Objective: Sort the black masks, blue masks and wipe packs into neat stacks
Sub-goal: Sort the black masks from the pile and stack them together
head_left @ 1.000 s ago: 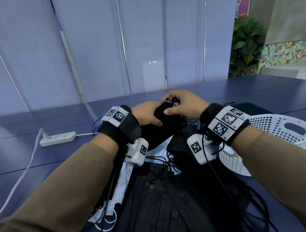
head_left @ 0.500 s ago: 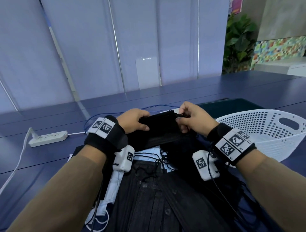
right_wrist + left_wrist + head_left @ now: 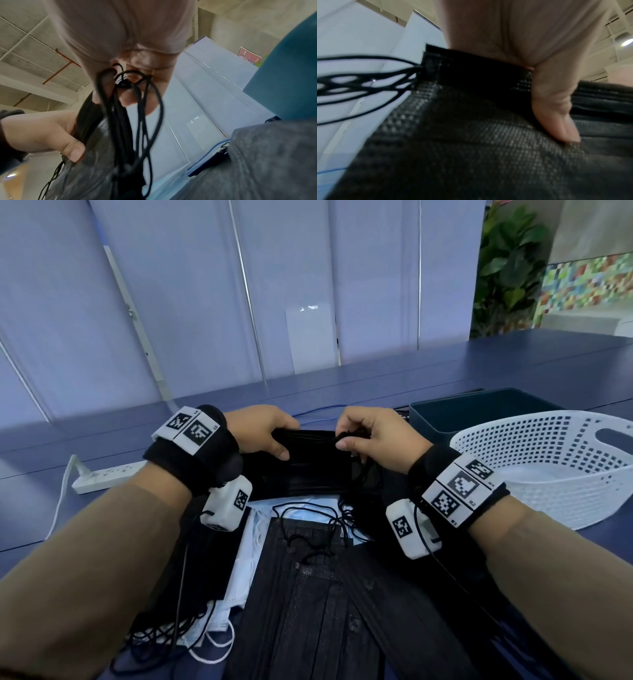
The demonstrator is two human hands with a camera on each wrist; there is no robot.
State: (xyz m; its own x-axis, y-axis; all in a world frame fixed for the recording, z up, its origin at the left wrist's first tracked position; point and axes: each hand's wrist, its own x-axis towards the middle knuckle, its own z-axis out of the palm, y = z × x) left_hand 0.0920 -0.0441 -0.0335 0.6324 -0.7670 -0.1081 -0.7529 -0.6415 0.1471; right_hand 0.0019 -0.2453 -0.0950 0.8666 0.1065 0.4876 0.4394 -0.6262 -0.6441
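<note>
left hand [image 3: 263, 429] grips bundle of black pleated fabric masks [image 3: 315, 453] at one end; right hand [image 3: 375, 436] pinches tangled ear loops [image 3: 137, 108] opposite, likely squaring the bundle, raised above loose black masks [image 3: 308, 594] on blue table [image 3: 445, 364].

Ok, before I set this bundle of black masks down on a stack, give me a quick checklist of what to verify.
1. Left hand grips the bundle of black masks: ok.
2. Right hand has the black ear loops gathered: ok, though some dangle.
3. Bundle edges aligned: cannot tell.
4. Black mask pile below is neat: not ok, fanned out.
5. Blue masks kept separate: not ok, lying under the black ones.
6. Wipe packs located: cannot tell.
</note>
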